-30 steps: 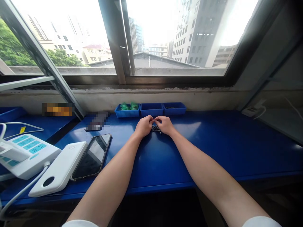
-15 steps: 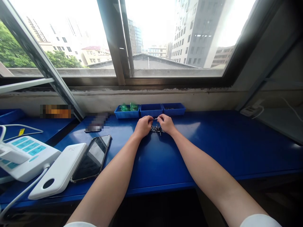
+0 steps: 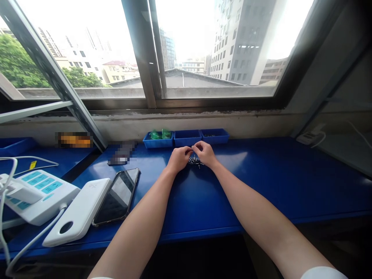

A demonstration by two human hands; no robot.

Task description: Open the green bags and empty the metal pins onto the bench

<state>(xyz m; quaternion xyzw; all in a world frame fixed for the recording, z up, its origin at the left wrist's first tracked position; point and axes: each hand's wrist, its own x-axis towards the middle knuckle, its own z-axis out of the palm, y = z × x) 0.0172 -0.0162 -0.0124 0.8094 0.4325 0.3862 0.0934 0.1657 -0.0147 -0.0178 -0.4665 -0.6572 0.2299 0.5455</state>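
Note:
My left hand (image 3: 179, 159) and my right hand (image 3: 205, 153) meet fingertip to fingertip over a small heap of dark metal screws (image 3: 195, 161) on the blue table (image 3: 261, 174). Both hands are pinched closed on something small between them, too tiny to name. Just beyond the hands stand three blue trays in a row: the left tray (image 3: 157, 139) holds green bags, the middle tray (image 3: 187, 137) looks bare, and the right tray (image 3: 214, 135) holds a few dark bits.
At the left lie a black phone (image 3: 117, 196), a white power bank (image 3: 78, 210) and a white power strip (image 3: 35, 195) with cables. A window sill and wall run behind the trays. A white adapter (image 3: 309, 137) sits at the far right.
My fingertips drew apart a little half a second ago with a thin piece between them, then closed together again. The view shifted slightly; the heap stays in place.

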